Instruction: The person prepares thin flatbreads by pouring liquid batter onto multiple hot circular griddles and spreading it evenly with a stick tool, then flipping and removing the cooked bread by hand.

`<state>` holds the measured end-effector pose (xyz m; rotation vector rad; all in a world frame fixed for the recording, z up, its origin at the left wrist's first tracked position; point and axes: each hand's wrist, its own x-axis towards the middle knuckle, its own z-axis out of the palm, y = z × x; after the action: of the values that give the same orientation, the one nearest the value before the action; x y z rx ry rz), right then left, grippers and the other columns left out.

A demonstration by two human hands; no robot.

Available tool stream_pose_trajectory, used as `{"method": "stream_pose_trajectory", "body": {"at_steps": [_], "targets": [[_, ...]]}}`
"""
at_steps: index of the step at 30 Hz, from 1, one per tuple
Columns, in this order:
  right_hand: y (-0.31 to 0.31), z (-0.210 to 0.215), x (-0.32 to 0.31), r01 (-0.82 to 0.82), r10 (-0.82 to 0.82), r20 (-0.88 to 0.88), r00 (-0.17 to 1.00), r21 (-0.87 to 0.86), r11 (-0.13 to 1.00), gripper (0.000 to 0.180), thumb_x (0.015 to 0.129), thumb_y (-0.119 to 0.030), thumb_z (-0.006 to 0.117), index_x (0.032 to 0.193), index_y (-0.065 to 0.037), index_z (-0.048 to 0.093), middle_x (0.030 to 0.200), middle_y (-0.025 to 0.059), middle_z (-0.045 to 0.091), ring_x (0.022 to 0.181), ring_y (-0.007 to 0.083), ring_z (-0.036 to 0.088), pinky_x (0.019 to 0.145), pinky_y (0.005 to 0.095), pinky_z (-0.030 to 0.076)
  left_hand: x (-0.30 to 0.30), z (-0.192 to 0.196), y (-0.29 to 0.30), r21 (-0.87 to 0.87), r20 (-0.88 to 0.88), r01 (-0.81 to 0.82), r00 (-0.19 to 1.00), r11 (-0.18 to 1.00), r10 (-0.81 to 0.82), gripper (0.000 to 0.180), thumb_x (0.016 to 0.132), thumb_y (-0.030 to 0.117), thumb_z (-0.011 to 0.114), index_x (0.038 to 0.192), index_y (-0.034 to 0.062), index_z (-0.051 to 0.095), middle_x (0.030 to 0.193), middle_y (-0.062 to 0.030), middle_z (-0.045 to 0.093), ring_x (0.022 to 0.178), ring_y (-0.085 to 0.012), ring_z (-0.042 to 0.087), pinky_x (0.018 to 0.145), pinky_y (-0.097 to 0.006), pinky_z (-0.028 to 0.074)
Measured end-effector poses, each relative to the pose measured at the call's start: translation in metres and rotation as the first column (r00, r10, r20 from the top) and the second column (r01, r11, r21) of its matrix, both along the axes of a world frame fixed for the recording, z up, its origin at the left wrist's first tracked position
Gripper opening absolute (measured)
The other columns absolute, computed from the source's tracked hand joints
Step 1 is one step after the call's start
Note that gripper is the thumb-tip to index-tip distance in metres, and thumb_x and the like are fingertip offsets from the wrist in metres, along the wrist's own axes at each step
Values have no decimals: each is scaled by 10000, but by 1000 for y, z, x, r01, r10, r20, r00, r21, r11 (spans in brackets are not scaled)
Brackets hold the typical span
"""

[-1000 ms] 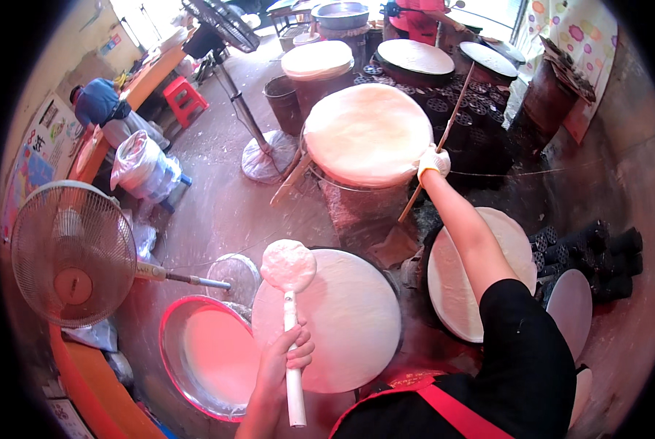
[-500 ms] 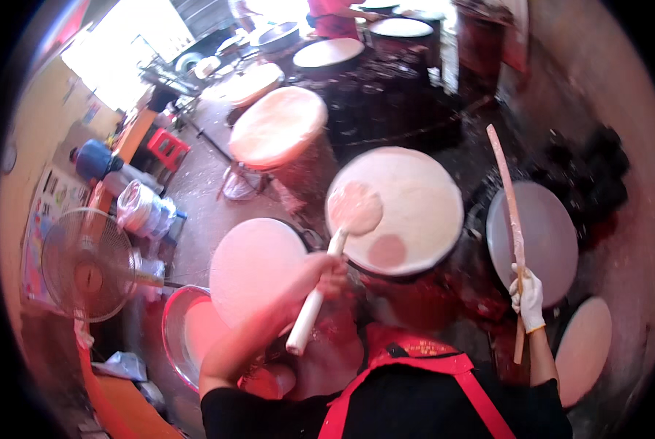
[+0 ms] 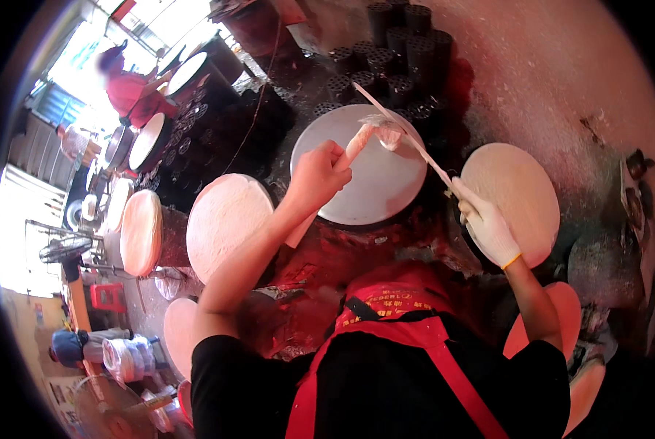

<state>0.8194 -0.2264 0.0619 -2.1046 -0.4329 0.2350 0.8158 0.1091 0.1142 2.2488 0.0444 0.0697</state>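
Note:
My bare left hand (image 3: 318, 175) is closed around the thick pale handle of a batter-coated ladle (image 3: 357, 144). Its wet head is over the far part of a round grey griddle (image 3: 353, 197). In a white glove, my right hand (image 3: 488, 225) grips a long thin wooden stick (image 3: 431, 162), slanting away to the far left across the griddle's right side. The ladle's head is close beside the stick; whether they touch I cannot tell. A pale film covers the griddle's surface, with no thick batter sheet on it.
Batter-covered griddles flank the grey one, a pale round (image 3: 228, 223) to the left and a yellowish round (image 3: 512, 201) to the right. Black perforated cylinders (image 3: 393, 62) stand stacked beyond. One person in red (image 3: 133, 91) works at the far left. A fan (image 3: 108, 406) stands near left.
My view has turned right, bringing the grey griddle to the middle. The ladle has moved from the batter-covered griddle to the grey one. The stick now slants left toward the ladle's head.

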Motion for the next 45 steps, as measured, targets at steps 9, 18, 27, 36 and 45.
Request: {"method": "stream_pose_trajectory", "body": {"at_steps": [9, 18, 27, 36, 45], "targets": [[-9, -132, -38, 320, -62, -540, 839, 399, 859, 516, 877, -90, 450, 1382, -193, 429, 865, 19, 561, 617, 142, 493, 550, 246, 408, 80, -170, -64, -264, -65, -405, 913, 875, 403, 300, 705, 125, 654, 925, -50, 549, 692, -164, 623, 611, -251, 631, 565, -373, 486], [108, -119, 61, 425, -161, -618, 770, 308, 851, 444, 949, -235, 483, 1386, -186, 423, 750, 62, 600, 510, 169, 567, 448, 288, 445, 125, -117, -41, -239, 303, -509, 770, 827, 562, 228, 714, 127, 679, 867, -22, 599, 716, -109, 612, 637, -226, 596, 605, -353, 460], [119, -140, -8, 725, -54, -753, 656, 609, 322, 415, 969, -238, 465, 1381, -259, 426, 509, -26, 361, 297, 91, 328, 249, 254, 276, -17, -37, -13, -739, -108, -407, 859, 538, 500, 308, 972, 255, 462, 1128, 10, 564, 774, -12, 543, 542, -46, 430, 475, -192, 352], [237, -125, 77, 647, -122, -695, 709, 571, 506, 289, 947, -237, 474, 1232, -238, 524, 534, -30, 354, 331, 90, 334, 294, 262, 278, -184, -97, 4, -704, -449, -566, 823, 429, 349, 451, 988, 397, 413, 871, 15, 623, 605, 54, 379, 494, -27, 305, 429, -185, 234], [163, -138, -9, 675, -225, -689, 689, 495, 548, 377, 949, -178, 481, 1309, -283, 517, 498, -35, 362, 300, 86, 294, 270, 258, 242, -239, -122, 25, -710, -513, -627, 772, 320, 375, 396, 974, 343, 475, 785, 24, 616, 575, 61, 359, 457, -19, 282, 412, -180, 229]]}}
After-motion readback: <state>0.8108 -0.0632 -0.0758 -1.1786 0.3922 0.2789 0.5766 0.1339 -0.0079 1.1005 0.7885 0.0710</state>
